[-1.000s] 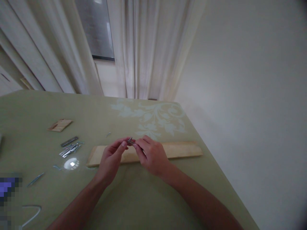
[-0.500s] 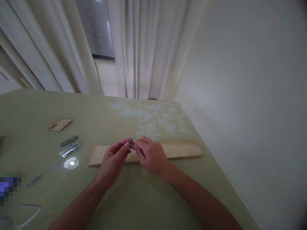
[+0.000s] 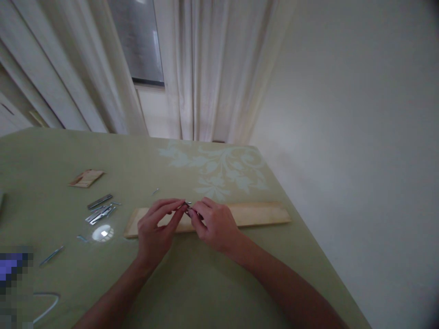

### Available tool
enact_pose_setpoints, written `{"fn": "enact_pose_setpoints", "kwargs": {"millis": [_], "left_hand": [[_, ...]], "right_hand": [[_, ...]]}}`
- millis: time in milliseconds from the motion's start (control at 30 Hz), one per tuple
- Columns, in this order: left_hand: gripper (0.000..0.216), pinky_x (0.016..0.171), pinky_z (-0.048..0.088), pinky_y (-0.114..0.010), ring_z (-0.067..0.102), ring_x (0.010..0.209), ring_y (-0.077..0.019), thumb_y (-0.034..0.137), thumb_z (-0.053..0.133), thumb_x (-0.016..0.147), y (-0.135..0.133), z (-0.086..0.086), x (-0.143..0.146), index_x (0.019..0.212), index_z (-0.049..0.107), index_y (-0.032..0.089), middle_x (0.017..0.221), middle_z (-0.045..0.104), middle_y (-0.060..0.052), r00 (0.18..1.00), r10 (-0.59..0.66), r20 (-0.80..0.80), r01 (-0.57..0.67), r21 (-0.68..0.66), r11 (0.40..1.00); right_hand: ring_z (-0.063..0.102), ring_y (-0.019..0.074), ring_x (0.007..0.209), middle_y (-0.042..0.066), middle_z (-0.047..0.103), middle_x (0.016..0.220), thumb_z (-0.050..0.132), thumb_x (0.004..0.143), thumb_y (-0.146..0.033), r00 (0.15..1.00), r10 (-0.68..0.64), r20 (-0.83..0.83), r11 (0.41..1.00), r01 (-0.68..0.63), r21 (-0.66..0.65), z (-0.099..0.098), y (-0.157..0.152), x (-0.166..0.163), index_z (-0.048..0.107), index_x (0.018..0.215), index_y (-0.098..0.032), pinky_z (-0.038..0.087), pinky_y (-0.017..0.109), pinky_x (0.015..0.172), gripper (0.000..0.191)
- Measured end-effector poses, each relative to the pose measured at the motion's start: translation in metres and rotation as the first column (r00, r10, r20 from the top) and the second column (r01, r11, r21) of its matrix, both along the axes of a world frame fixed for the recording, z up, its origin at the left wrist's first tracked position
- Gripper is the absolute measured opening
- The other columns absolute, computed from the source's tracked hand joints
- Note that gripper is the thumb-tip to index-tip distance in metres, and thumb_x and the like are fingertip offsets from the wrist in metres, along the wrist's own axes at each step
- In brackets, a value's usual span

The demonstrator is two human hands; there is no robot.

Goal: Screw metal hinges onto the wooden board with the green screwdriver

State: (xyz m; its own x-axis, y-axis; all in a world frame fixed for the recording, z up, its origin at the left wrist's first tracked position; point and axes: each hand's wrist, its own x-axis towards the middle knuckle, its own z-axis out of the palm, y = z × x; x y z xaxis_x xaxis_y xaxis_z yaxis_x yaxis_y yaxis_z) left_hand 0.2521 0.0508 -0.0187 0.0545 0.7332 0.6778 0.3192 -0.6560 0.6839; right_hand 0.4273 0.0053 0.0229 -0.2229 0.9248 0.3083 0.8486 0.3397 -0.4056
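Observation:
Both hands meet over a long pale wooden board (image 3: pixel 260 214) lying flat on the table. My left hand (image 3: pixel 156 228) pinches a small dark metal piece (image 3: pixel 187 210) between thumb and fingertips, its wrist arched. From the other side my right hand (image 3: pixel 216 224) grips the same piece with thumb and bent forefinger. Fingers cover most of it, so its exact kind cannot be made out. A short shiny tip shows just above the fingertips.
Left of the board lie several flat metal pieces (image 3: pixel 100 212), with a small wooden piece (image 3: pixel 86 178) behind them. A thin pen-like tool (image 3: pixel 51 256) and a pale cord (image 3: pixel 48 308) lie nearer. A wall (image 3: pixel 360 160) borders the green table (image 3: pixel 219 288) on the right.
My left hand has turned and arched higher, its fingers now pointing down onto the small metal piece. The piece has tilted between the hands; my right hand has barely moved.

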Motion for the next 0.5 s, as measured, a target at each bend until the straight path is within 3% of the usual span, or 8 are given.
{"fn": "enact_pose_setpoints", "kwargs": {"millis": [133, 333, 500], "left_hand": [[0.009, 0.084, 0.058, -0.033, 0.073, 0.087, -0.0185, 0.023, 0.074, 0.092, -0.0014, 0.0049, -0.0016, 0.097, 0.081, 0.026, 0.099, 0.081, -0.004, 0.991, 0.047, -0.123, -0.026, 0.163, 0.986], [0.015, 0.066, 0.054, -0.024, 0.063, 0.067, -0.0130, 0.029, 0.071, 0.093, -0.0029, 0.0068, 0.0000, 0.104, 0.078, 0.022, 0.087, 0.076, -0.001, 0.989, 0.004, -0.151, -0.006, -0.010, 1.000], [0.019, 0.061, 0.051, -0.023, 0.062, 0.063, -0.0138, 0.037, 0.073, 0.088, -0.0067, 0.0047, 0.0037, 0.097, 0.080, 0.022, 0.071, 0.071, 0.002, 0.993, 0.054, -0.108, -0.072, -0.165, 0.984]], "right_hand": [[0.059, 0.0145, 0.078, 0.002, 0.066, 0.085, 0.049, 0.105, -0.029, 0.997, 0.025, -0.070, 0.999, -0.028, -0.042, 0.0021, 0.0004, 0.0008, 0.065, 0.090, -0.019, 0.037, 0.027, 0.069, 0.024], [0.058, 0.0142, 0.078, 0.001, 0.066, 0.085, 0.049, 0.106, -0.030, 0.999, 0.013, -0.053, 0.999, -0.015, -0.036, 0.0011, 0.0009, 0.0020, 0.064, 0.090, -0.020, 0.036, 0.027, 0.068, 0.024], [0.060, 0.0148, 0.073, 0.003, 0.068, 0.090, 0.047, 0.106, -0.033, 0.990, -0.073, 0.120, 0.997, 0.072, 0.011, 0.0016, -0.0029, -0.0007, 0.067, 0.095, -0.021, 0.031, 0.031, 0.060, 0.025]]}}
